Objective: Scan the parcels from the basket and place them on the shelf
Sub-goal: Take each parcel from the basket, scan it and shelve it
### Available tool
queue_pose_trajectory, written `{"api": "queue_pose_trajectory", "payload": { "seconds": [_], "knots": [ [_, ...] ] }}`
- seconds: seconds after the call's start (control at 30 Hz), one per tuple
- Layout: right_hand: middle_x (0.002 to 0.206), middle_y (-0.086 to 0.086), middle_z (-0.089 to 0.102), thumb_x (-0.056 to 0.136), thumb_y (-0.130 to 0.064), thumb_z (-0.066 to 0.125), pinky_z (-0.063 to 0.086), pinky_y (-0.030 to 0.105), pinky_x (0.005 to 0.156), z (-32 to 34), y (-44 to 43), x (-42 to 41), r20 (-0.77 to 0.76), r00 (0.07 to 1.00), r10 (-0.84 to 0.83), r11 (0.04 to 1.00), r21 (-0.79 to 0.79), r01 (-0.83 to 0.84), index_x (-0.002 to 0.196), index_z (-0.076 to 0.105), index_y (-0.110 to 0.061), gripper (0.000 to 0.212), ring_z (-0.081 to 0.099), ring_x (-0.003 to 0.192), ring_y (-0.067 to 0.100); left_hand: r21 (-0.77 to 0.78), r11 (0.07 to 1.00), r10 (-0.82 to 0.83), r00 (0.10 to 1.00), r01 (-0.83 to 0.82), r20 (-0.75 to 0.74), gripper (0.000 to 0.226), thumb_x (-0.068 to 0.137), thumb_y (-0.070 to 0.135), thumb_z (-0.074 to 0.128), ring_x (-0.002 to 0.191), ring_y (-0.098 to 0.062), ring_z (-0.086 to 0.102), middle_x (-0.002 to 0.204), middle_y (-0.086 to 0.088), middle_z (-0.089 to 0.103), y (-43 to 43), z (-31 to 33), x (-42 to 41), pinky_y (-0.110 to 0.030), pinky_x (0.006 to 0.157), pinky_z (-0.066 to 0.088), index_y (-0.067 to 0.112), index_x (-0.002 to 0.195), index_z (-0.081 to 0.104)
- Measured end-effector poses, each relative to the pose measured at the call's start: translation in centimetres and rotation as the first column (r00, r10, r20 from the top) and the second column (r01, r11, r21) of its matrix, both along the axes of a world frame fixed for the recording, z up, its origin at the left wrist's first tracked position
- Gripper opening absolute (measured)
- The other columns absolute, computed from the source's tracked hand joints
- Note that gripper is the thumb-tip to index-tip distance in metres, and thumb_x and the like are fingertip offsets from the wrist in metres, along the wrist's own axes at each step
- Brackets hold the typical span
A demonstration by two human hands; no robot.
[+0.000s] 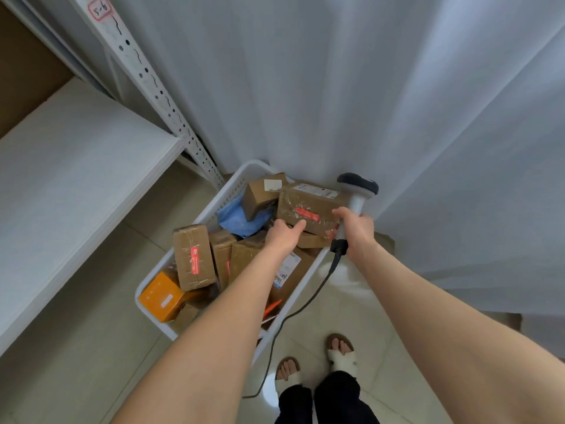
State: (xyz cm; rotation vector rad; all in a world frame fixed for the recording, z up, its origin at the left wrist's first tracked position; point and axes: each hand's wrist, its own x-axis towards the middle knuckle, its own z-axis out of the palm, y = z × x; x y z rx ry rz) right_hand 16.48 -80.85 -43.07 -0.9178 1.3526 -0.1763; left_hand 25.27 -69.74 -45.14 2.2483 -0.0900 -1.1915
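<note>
Here the left hand point(282, 234) pinches the brown box point(308, 201) by its near edge; the right hand point(358, 231) squeezes the scanner point(357, 186). Held so little, the box may slip into the basket point(227, 192).

Head view, steeply down over basket point(244, 172)

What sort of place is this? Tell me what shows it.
Likely a parcel storeroom or pickup point: a white basket of cardboard boxes, the left hand gripping a taped parcel, a corded barcode scanner in the right hand, a labelled white shelf.
</note>
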Motion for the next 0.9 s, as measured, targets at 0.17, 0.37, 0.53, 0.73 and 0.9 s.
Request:
{"api": "queue_pose_trajectory", "payload": {
  "seconds": [0.17,0.37,0.53,0.73,0.9],
  "knots": [
    [0.096,0.007,0.059,0.085,-0.026,0.068,0.053,0.039,0.084,-5.5,-3.0,2.0,-0.027,0.995,0.097,0.993,-0.067,-0.098,0.110,0.053,-0.011,0.033,0.059,0.089,0.025,0.028,0.997,0.070,0.987,-0.074,0.146,0.070,0.093,0.047,0.052,0.130,-0.034,0.041,0.146,-0.016,0.033,-4.5,-5.2,2.7,-0.043,0.108,0.036,0.006,0.145,0.030],
    [0.085,0.003,0.062,0.084,-0.026,0.070,0.054,0.031,0.065,-10.1,-5.4,4.2,0.031,0.992,0.119,0.986,-0.122,-0.114,0.087,0.057,-0.016,0.016,0.061,0.077,0.018,0.018,0.992,0.114,0.964,-0.121,0.239,0.087,0.091,0.048,0.055,0.139,-0.034,0.031,0.156,-0.014,0.022,-7.7,-10.2,6.9,-0.041,0.109,0.032,0.007,0.152,0.010],
    [0.089,0.005,0.065,0.082,-0.030,0.070,0.057,0.044,0.083,-12.4,-6.3,4.8,0.018,0.986,0.165,0.974,-0.162,-0.160,0.080,0.056,-0.021,0.017,0.066,0.092,0.027,-0.027,0.984,0.177,0.966,-0.175,0.190,0.092,0.089,0.052,0.054,0.138,-0.034,0.032,0.156,-0.013,0.022,-8.5,-12.8,8.7,-0.045,0.112,0.031,0.009,0.153,0.003],
    [0.096,0.008,0.068,0.082,-0.029,0.069,0.056,0.041,0.080,-12.4,-5.9,4.6,-0.007,0.983,0.183,0.967,-0.180,-0.182,0.082,0.057,-0.022,0.014,0.066,0.091,0.026,-0.037,0.968,0.252,0.960,-0.249,0.119,0.090,0.068,0.069,0.058,0.111,-0.031,0.054,0.134,-0.011,0.048,-7.3,-13.2,8.8,-0.045,0.098,0.046,0.011,0.136,0.043],
    [0.097,0.002,0.068,0.083,-0.026,0.068,0.056,0.041,0.085,-10.4,-4.3,3.8,-0.003,0.984,0.178,0.971,-0.163,-0.177,0.099,0.062,-0.017,0.020,0.065,0.095,0.024,-0.029,0.917,0.400,0.910,-0.399,0.109,0.095,0.065,0.074,0.054,0.107,-0.029,0.055,0.130,-0.009,0.049,-4.8,-9.8,8.5,-0.043,0.096,0.048,0.009,0.134,0.048]
  ]
}}
